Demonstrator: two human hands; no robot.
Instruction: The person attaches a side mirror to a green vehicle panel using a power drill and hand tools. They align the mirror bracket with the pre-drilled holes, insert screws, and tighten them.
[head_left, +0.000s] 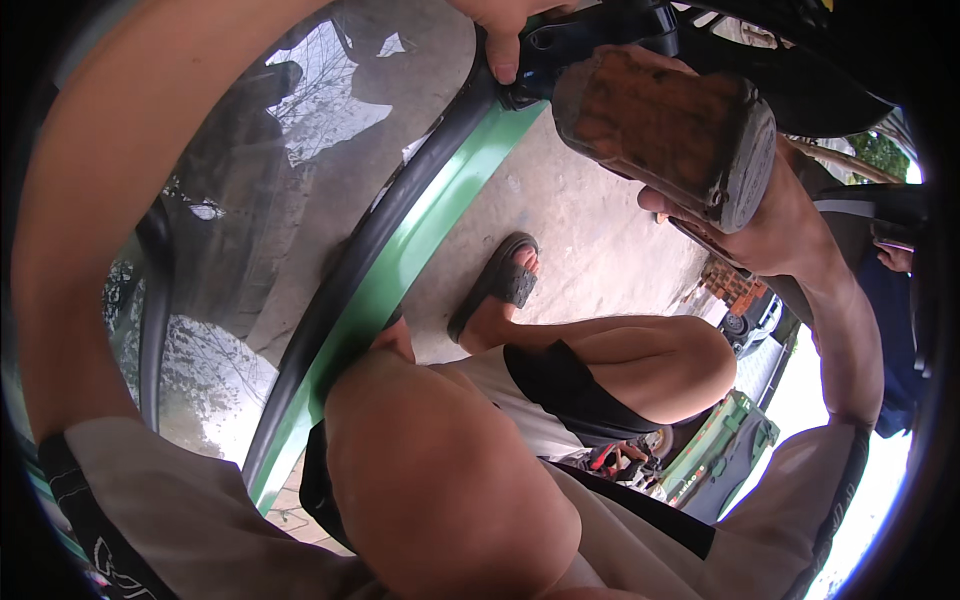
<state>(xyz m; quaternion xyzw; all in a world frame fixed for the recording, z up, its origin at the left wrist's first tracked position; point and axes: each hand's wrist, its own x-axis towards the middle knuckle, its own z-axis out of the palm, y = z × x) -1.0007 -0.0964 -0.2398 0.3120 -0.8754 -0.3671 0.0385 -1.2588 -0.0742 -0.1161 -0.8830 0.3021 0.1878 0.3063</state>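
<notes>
My left hand (pixel 500 35) is at the top of the picture, thumb and fingers closed on the upper end of a black rubber seal (pixel 400 210). The seal runs along the edge of a glass pane (pixel 260 200) set in a green painted frame (pixel 420 240). A black part sits just right of that hand; what it is I cannot tell. My right hand (pixel 775 225) grips a mallet (pixel 665 130) with a worn, rusty-brown head and a dark rim, held close to the camera just right of the seal's top end. My bare knees (pixel 440 470) are bent under the frame.
A sandalled foot (pixel 500 285) rests on the concrete ground (pixel 590 230). The glass reflects trees and sky. To the right are a stack of bricks (pixel 730 285), a parked car (pixel 752 320) and a green vehicle (pixel 720 440).
</notes>
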